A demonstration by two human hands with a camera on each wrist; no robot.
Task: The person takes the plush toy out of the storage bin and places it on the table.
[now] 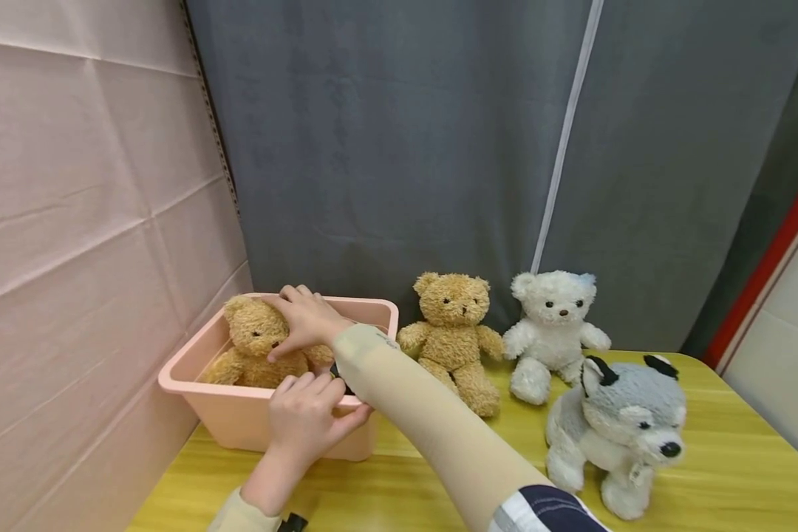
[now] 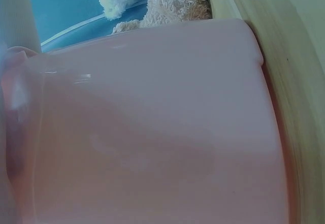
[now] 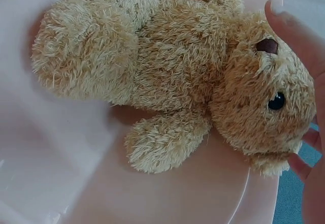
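Now the head of a tan teddy bear [image 1: 259, 343] is clasped by the curled fingers of the right hand [image 1: 304, 319] inside the pink bin [image 1: 239, 421]. The bin's near rim, at six o'clock from the bear, is gripped by the left hand [image 1: 306, 425]. Judged from this, the bear is being settled; a release is called for next.

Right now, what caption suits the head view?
Right hand holds a tan bear in a pink bin; left hand grips its rim.

My sleeves and bare hands

I wore beige sleeves [image 1: 432, 421], a navy-and-white striped cuff [image 1: 545, 511] higher up; my hands [image 1: 306, 319] were bare.
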